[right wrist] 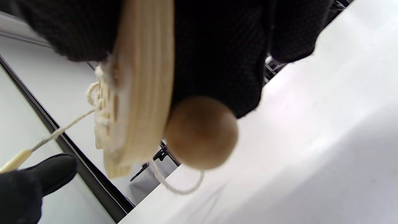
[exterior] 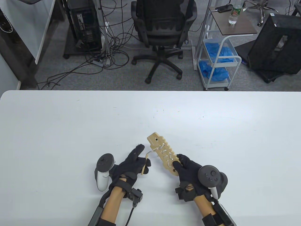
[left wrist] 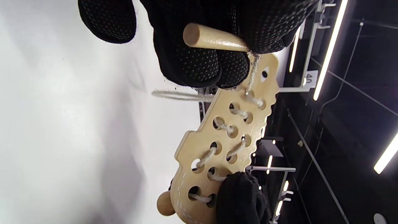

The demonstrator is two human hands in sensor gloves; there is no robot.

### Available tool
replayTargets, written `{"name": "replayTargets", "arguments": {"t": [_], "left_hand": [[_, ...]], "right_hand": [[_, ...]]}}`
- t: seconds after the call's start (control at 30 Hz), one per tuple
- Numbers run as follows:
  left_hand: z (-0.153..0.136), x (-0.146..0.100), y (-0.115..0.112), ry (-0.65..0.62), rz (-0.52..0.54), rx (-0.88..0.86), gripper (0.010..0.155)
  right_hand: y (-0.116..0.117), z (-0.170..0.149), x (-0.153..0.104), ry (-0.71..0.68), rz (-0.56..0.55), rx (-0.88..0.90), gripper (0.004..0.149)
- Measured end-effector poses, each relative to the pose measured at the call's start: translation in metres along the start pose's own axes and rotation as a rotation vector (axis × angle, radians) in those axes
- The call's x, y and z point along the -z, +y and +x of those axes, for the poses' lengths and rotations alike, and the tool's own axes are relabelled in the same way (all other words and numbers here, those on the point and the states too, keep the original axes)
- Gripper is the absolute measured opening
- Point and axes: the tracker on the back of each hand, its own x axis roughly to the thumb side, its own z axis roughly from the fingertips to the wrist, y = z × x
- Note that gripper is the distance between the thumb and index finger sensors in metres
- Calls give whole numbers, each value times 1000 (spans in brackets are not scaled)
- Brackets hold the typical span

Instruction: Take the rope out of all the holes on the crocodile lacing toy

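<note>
The wooden crocodile lacing toy [exterior: 162, 153] is held up off the white table [exterior: 70, 131]. My right hand [exterior: 185, 168] grips its near end; the toy's edge shows close up in the right wrist view [right wrist: 140, 93]. A pale rope [left wrist: 239, 113] is laced through several of its holes [left wrist: 217, 124]. My left hand [exterior: 138, 162] pinches the wooden lacing needle [exterior: 144, 166] at the rope's free end, just left of the toy; the needle also shows in the left wrist view [left wrist: 214, 39]. A round wooden bead [right wrist: 200, 132] hangs at the rope's other end under the toy.
The table's far edge [exterior: 150, 91] runs across the middle of the table view. Beyond it stand an office chair [exterior: 162, 35], a wire cart with blue bags [exterior: 217, 61] and floor cables.
</note>
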Motion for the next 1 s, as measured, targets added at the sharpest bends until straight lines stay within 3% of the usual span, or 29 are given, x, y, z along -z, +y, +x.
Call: {"name": "replayTargets", "arguments": {"t": [0.3,1.0], "left_hand": [[0,-3,10,-4,65,29,58],[-12,-10,40,30,302,29,51]], "right_hand": [[-11,-23,7,150,-26,57,46],[-36,-62,10,407,-145,203,46]]}}
